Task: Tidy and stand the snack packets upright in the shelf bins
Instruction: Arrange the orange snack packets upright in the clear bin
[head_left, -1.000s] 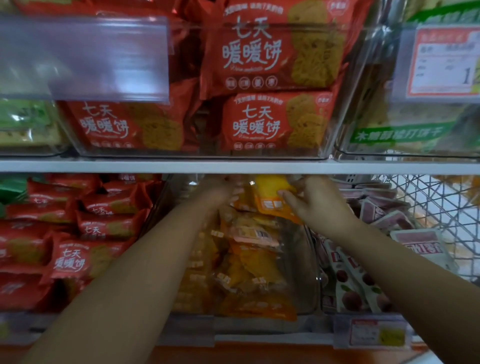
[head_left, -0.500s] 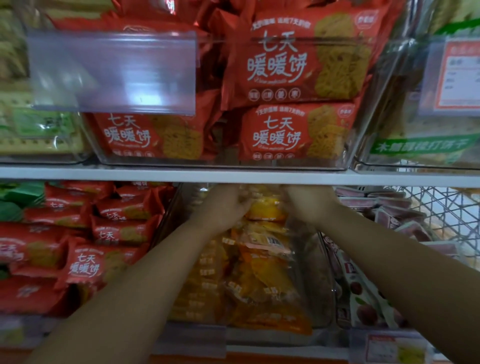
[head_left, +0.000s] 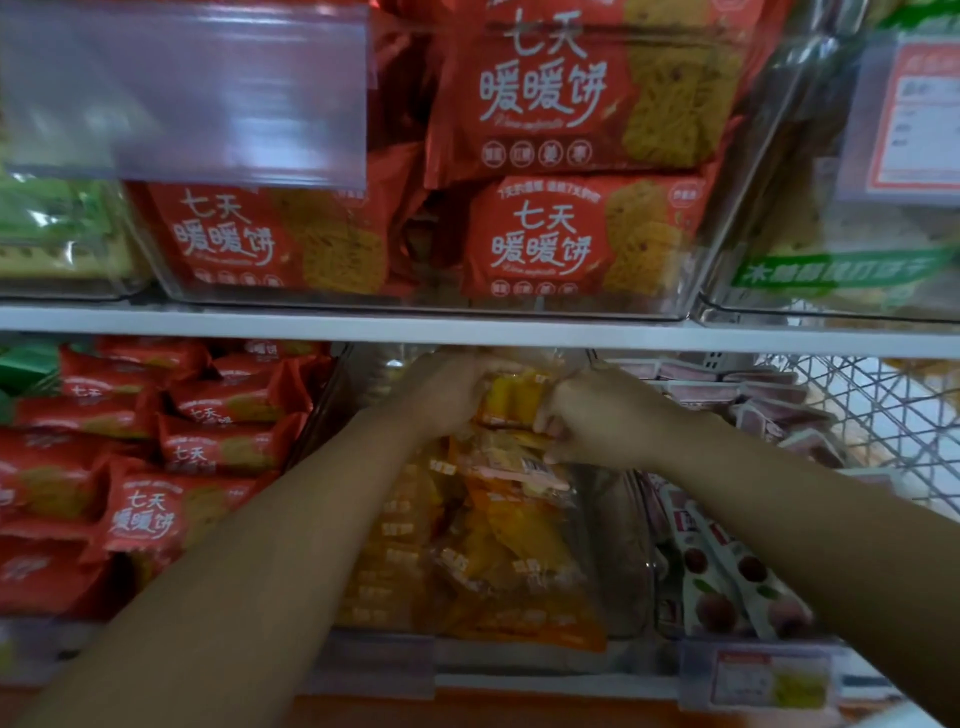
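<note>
**Student:** What occupied the left of the lower shelf?

**Instructor:** Red packets (head_left: 171, 452) lay flat in overlapping rows, with a green packet (head_left: 26, 364) at the far left edge.

**Student:** And the centre?

**Instructor:** A clear bin (head_left: 615, 545) held a loose heap of orange packets (head_left: 498, 551), most of them tilted or lying down. At the back of the bin, just under the upper shelf (head_left: 363, 330), the left hand (head_left: 447, 395) and the right hand (head_left: 597, 421) met on one yellow packet (head_left: 511, 400). It was held above the heap, between the two hands.

**Student:** How were the fingers set?

**Instructor:** On the left hand they were curled over the packet's left edge, though their tips were hidden. On the right hand the fingers (head_left: 549, 434) were bent and clamped on its right edge.

**Student:** What stood further right?

**Instructor:** White and pink packets (head_left: 727, 577) leaned in a row beside the bin. Beyond them was a wire basket (head_left: 872, 415). A price tag (head_left: 769, 680) sat on the lower shelf's front rail.

**Student:** And above?

**Instructor:** Another clear bin on the upper shelf held large red packets (head_left: 571, 104), stacked facing forward.
</note>
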